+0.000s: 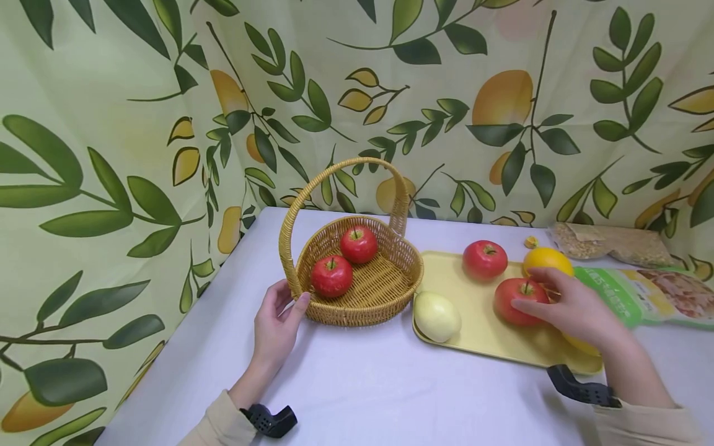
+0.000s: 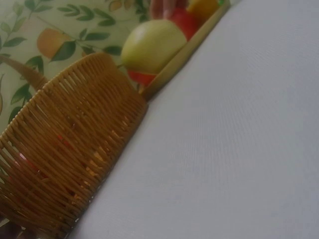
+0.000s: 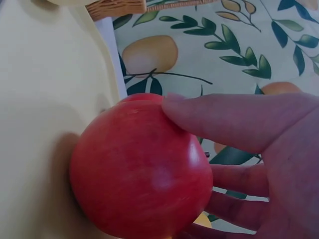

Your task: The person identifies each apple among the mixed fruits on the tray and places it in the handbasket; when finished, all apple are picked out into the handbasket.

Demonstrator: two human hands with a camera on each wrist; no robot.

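My left hand (image 1: 277, 325) holds the left side of a wicker basket (image 1: 359, 316), its thumb at the rim by the handle's foot. Inside the basket sit two red apples, one nearer (image 1: 331, 277) and one farther back (image 1: 359, 244). On the right, my right hand (image 1: 574, 303) grips another red apple (image 3: 139, 169) over a yellow tray (image 1: 480, 334), thumb on one side and fingers on the other. Whether this apple touches the tray is unclear. The left wrist view shows the basket's woven wall (image 2: 75, 144), but the left hand is hardly visible there.
A pale yellow-green fruit (image 1: 437, 317) lies at the tray's left end, beside the basket. Behind it are a red apple (image 1: 484, 260) and an orange-yellow fruit (image 1: 549, 260). Another yellow fruit (image 1: 582, 344) is partly under my right wrist. Packaged foods (image 1: 641, 294) lie to the right.
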